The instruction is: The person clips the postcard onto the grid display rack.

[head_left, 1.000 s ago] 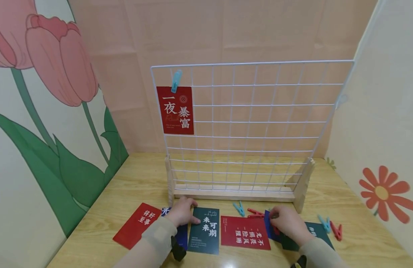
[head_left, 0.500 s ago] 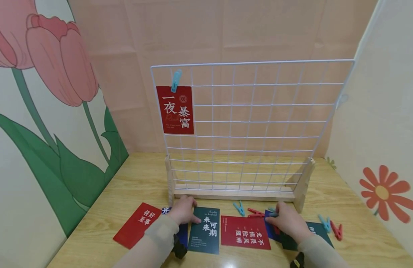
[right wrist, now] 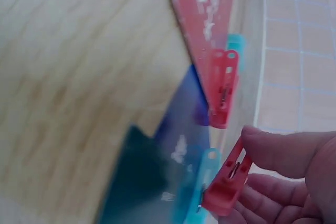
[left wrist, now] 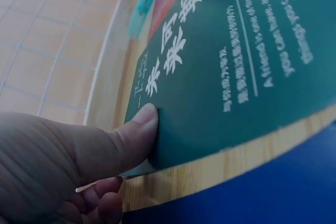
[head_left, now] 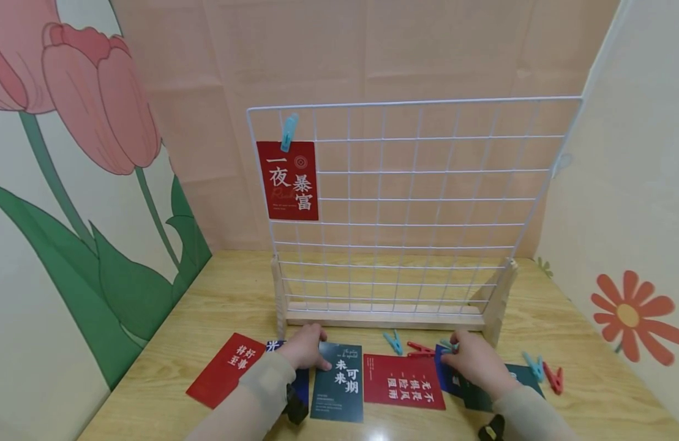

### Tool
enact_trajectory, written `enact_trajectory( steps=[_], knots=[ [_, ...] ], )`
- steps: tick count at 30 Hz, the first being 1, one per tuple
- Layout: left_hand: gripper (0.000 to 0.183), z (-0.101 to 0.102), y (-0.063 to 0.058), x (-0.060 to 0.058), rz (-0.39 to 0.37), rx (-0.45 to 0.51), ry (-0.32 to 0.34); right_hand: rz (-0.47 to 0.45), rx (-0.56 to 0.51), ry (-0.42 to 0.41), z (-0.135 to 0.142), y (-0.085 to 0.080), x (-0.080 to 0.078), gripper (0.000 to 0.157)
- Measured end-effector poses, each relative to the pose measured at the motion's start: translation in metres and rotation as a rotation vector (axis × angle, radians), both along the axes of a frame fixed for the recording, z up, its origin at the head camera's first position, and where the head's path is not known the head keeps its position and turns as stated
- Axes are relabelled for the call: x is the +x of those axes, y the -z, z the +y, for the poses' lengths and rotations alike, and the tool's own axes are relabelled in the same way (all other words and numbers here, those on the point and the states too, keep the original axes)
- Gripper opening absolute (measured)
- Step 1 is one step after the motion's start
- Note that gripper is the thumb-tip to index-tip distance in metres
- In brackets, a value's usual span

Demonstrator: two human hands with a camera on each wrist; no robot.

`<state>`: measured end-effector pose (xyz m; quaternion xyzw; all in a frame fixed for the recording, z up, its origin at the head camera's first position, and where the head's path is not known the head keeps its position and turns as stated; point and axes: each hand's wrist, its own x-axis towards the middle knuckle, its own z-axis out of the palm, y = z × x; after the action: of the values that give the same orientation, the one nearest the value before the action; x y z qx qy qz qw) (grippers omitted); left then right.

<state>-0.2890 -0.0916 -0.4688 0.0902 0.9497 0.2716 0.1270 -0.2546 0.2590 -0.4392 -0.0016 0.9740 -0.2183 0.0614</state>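
My left hand [head_left: 306, 348] pinches the top left corner of a dark green card [head_left: 339, 389] with white lettering. In the left wrist view the thumb [left wrist: 139, 129] presses on its face while the fingers curl below the edge. My right hand [head_left: 476, 364] holds a red clothespin [right wrist: 228, 182] between thumb and fingers, clearest in the right wrist view. Under it lie a teal clothespin [right wrist: 203, 182], a blue card [head_left: 446, 375] and another dark green card [head_left: 476, 397]. The right hand hides part of these in the head view.
A white wire grid [head_left: 422, 199] on a wooden stand [head_left: 383, 318] rises behind the hands. A teal clothespin [head_left: 289, 132] hangs a red card [head_left: 288, 190] there. On the table are red cards, a blue card [head_left: 302, 386], and more clothespins [head_left: 554, 377].
The green card at my left hand has shifted slightly right and toward me. My right hand has moved a little away from me, and the red clothespin is now in its fingers.
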Motion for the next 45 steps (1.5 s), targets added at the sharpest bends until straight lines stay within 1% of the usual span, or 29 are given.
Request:
enact_trajectory(
  steps=[3,6,9,11,13,17,20,22,25,27,29,32,34,36,39,42,45],
  knots=[
    [0.05,0.0,-0.001,0.001,0.002,0.012,0.01,0.02,0.025,-0.033,-0.002,-0.004,0.002,0.038],
    [0.044,-0.002,-0.002,0.002,0.007,0.055,-0.006,0.017,0.041,-0.059,-0.005,-0.007,0.003,0.036],
    [0.034,-0.006,-0.003,0.002,0.012,0.134,-0.035,0.013,0.044,-0.074,-0.006,-0.008,0.003,0.032],
    [0.028,-0.009,-0.004,0.001,0.022,0.182,-0.046,0.012,0.039,-0.07,-0.006,-0.008,0.003,0.031],
    [0.023,-0.012,-0.006,0.001,0.016,0.231,-0.058,0.009,0.031,-0.06,-0.007,-0.009,0.002,0.031],
    [0.015,-0.017,-0.013,0.001,-0.019,0.3,-0.068,-0.005,0.011,-0.039,-0.007,-0.011,0.002,0.034],
    [0.01,-0.02,-0.02,0.002,-0.04,0.318,-0.056,-0.011,-0.009,-0.033,-0.008,-0.012,0.002,0.035],
    [0.009,-0.021,-0.024,0.003,-0.042,0.318,-0.045,-0.008,-0.022,-0.037,-0.008,-0.013,0.002,0.036],
    [0.006,-0.023,-0.03,0.003,-0.043,0.345,-0.034,0.015,-0.048,-0.047,-0.008,-0.014,0.003,0.035],
    [0.005,-0.025,-0.032,0.003,-0.039,0.379,-0.029,0.027,-0.072,-0.05,-0.009,-0.015,0.003,0.035],
    [0.006,-0.027,-0.034,0.003,-0.041,0.416,-0.03,0.025,-0.092,-0.048,-0.009,-0.017,0.003,0.039],
    [0.008,-0.03,-0.037,0.002,-0.044,0.457,-0.047,0.015,-0.115,-0.058,-0.009,-0.019,0.003,0.04],
    [0.01,-0.032,-0.039,0.003,-0.052,0.461,-0.064,0.006,-0.129,-0.062,-0.008,-0.02,0.004,0.042],
    [0.014,-0.033,-0.042,0.003,-0.066,0.473,-0.078,0.005,-0.149,-0.062,-0.008,-0.021,0.004,0.041],
    [0.018,-0.034,-0.046,0.003,-0.089,0.491,-0.084,0.003,-0.186,-0.039,-0.008,-0.025,0.005,0.048],
    [0.018,-0.034,-0.05,0.004,-0.102,0.521,-0.081,0.025,-0.227,-0.037,-0.009,-0.029,0.005,0.051],
    [0.015,-0.034,-0.054,0.004,-0.099,0.559,-0.067,0.053,-0.277,-0.045,-0.011,-0.035,0.006,0.05]
  ],
)
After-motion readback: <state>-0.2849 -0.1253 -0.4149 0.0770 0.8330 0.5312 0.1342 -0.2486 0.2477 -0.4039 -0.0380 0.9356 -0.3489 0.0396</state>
